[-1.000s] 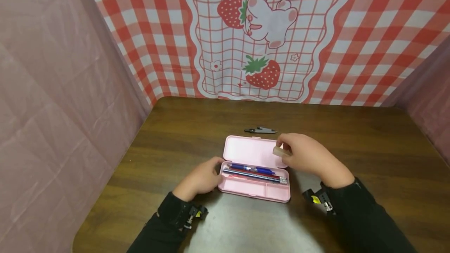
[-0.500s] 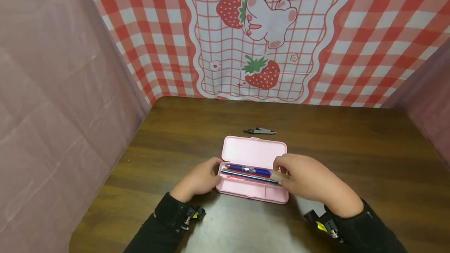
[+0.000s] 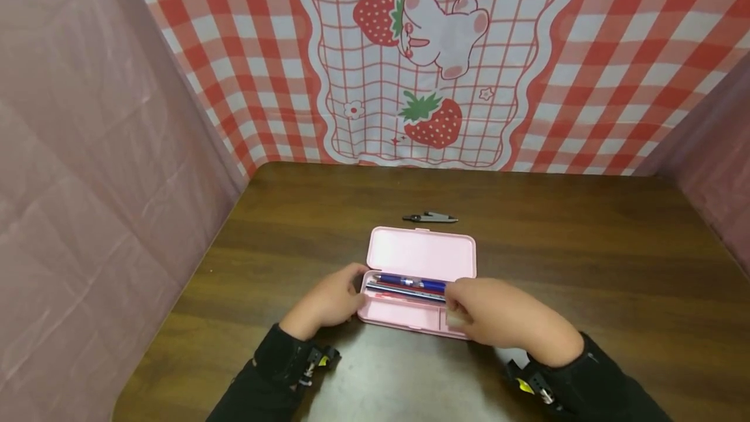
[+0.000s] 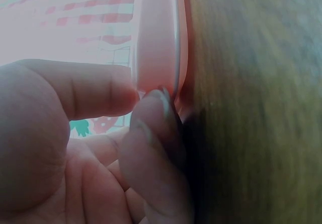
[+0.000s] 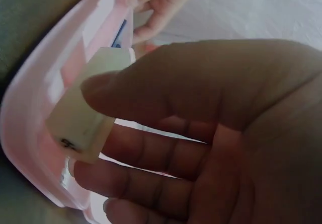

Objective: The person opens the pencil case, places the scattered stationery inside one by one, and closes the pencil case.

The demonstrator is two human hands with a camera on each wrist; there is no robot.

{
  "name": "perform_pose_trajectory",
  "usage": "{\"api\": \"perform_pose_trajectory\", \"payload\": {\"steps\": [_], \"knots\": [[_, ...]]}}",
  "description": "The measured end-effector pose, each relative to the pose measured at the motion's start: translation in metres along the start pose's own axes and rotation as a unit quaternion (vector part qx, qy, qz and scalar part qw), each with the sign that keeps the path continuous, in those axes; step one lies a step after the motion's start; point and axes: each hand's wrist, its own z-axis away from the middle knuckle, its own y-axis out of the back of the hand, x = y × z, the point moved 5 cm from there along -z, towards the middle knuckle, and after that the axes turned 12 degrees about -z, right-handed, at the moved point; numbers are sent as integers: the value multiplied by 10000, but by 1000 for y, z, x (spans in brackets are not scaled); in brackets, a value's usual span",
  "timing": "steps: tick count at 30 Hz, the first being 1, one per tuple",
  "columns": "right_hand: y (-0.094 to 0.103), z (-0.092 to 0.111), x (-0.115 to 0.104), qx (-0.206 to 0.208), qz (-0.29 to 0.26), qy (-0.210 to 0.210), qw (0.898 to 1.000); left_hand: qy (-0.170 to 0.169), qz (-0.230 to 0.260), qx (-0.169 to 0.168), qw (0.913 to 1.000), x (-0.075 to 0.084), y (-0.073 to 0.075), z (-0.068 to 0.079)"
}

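Observation:
A pink pencil case (image 3: pixel 420 254) lies on the table with its lid folded back. My left hand (image 3: pixel 324 303) holds the case's left end, thumb and fingertips right at its wall in the left wrist view. Between the thumb and fingers of my right hand (image 3: pixel 508 315) is an off-white eraser (image 5: pixel 83 105) with small dark marks on one end. That eraser is over the small front-right compartment, partly hidden by the hand in the head view. A blue pen (image 3: pixel 410 281) and several pencils (image 3: pixel 404 293) lie in the long rear compartment, their right ends covered by my right hand.
Behind the case, a grey compass (image 3: pixel 430 217) lies on the brown wooden table (image 3: pixel 293 233). A red-and-white checked cloth (image 3: pixel 263 64) with strawberries hangs at the table's far edge. Pink curtains (image 3: pixel 76 148) hang at both sides.
My right hand has brought the eraser from above the lid, across the pencils, toward me to the front-right compartment. My left hand has stayed at the case's left end.

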Motion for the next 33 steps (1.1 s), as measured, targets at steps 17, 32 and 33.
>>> {"api": "perform_pose_trajectory", "payload": {"steps": [17, 32, 33], "knots": [[-12, -8, 1, -163, 173, 19, 9997, 18, -40, -2, 10000, 1, 1, 0], [-13, -12, 3, -151, 172, -21, 9997, 21, 52, -26, 10000, 0, 0, 0], [-13, -12, 3, -143, 183, 5, 9997, 16, 46, -23, 10000, 0, 0, 0]]}}
